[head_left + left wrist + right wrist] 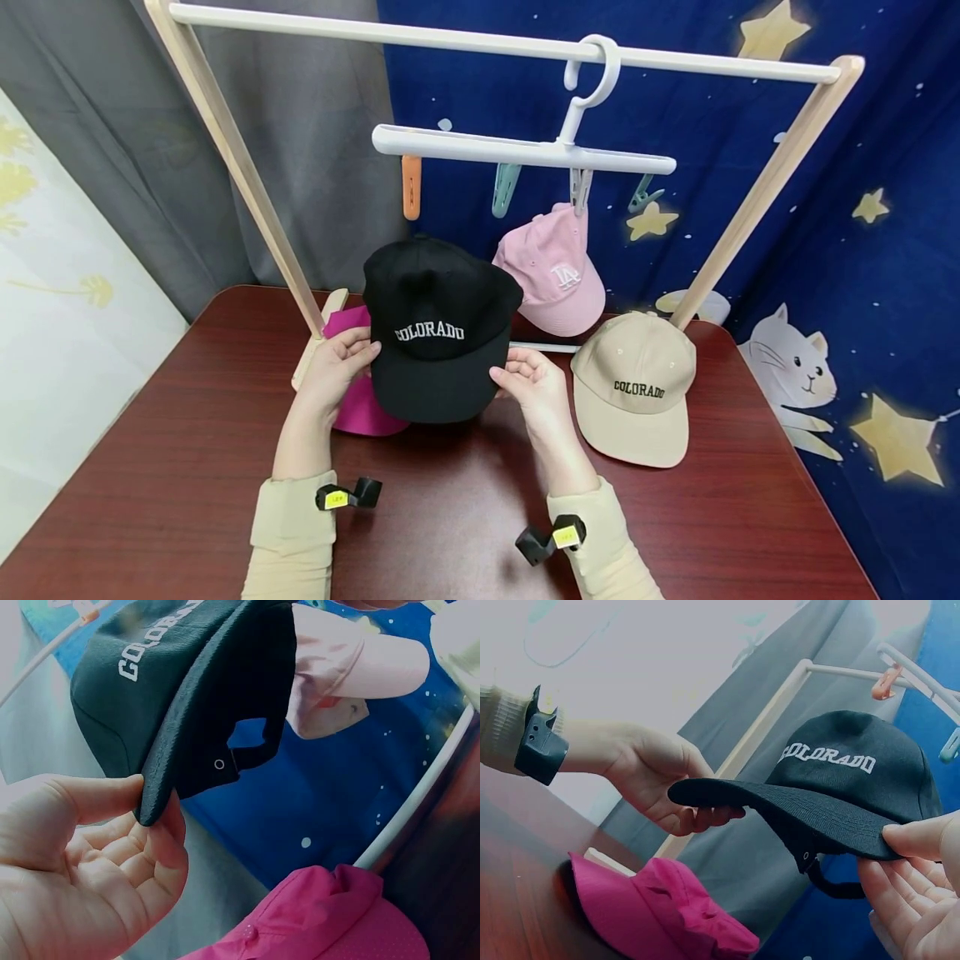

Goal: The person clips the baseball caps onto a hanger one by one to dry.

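A black baseball cap (438,292) with white COLORADO lettering is held up above the table, its brim toward me. My left hand (339,367) pinches one side of the brim between thumb and fingers, as the left wrist view shows from close by. On the other side, my right hand (534,385) pinches the brim the same way; the right wrist view has its thumb on top. The adjustable back strap (838,888) shows below the cap. Behind the left hand lies a magenta cap (367,415), partly covered by the black one.
A wooden rack (258,183) carries a white hanger (517,152) with an orange clip (411,187), a teal clip (506,190), a grey clip (581,190) and a dark green clip (642,196). The grey clip holds a pink LA cap (551,275). A beige COLORADO cap (636,375) sits at the right.
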The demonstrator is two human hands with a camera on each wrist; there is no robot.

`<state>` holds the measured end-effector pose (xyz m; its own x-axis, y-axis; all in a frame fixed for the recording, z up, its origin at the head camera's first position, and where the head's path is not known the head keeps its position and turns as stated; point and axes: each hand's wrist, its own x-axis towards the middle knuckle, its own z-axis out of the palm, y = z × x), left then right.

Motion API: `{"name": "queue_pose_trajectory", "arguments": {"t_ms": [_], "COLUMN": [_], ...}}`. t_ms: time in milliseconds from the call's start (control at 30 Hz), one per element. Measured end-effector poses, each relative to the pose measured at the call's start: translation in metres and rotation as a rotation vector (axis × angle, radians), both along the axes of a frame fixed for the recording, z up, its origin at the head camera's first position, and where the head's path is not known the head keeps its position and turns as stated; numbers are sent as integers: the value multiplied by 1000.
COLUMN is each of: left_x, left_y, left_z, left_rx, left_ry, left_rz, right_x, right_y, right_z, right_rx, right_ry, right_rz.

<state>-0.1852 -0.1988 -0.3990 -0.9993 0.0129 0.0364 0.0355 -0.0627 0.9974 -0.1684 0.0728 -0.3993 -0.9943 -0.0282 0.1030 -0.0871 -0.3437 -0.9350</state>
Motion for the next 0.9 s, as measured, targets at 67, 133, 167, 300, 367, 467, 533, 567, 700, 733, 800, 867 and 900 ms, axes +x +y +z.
{"name": "queue_pose_trajectory", "arguments": {"t_ms": [67,133,167,300,367,467,533,567,700,733,800,867,900], "left_x": [0,-1,-1,-1,-1,-1,-1,-1,0,0,1,1,2], "left_y": [2,4,5,10,13,17,19,20,23,25,27,29,29], "left_z": [0,1,1,2,3,3,3,3,3,3,4,4,4], "left_rx": [31,63,75,140,172,215,230,237,253,255,256,256,255], "left_ry": [0,-1,-2,-11,-12,-7,4,8,19,18,16,13,12], "left_rz": [-16,-28,-33,-36,-35,-37,-47,-52,-67,-68,-69,-70,-70], "right_x": [0,1,1,2,3,3,3,3,3,3,2,2,2], "right_y": [1,2,2,5,6,9,11,12,17,18,20,21,22], "right_z": [2,4,5,9,10,13,13,14,15,16,17,18,19], "right_rx": [-4,-13,-15,-31,-36,-43,-42,-44,-50,-52,-57,-60,-58], "right_ry": [4,12,16,29,37,49,56,59,59,56,50,44,42], "right_rz": [-3,-5,-7,-5,-3,-2,-4,-6,-22,-27,-39,-51,-56]}}
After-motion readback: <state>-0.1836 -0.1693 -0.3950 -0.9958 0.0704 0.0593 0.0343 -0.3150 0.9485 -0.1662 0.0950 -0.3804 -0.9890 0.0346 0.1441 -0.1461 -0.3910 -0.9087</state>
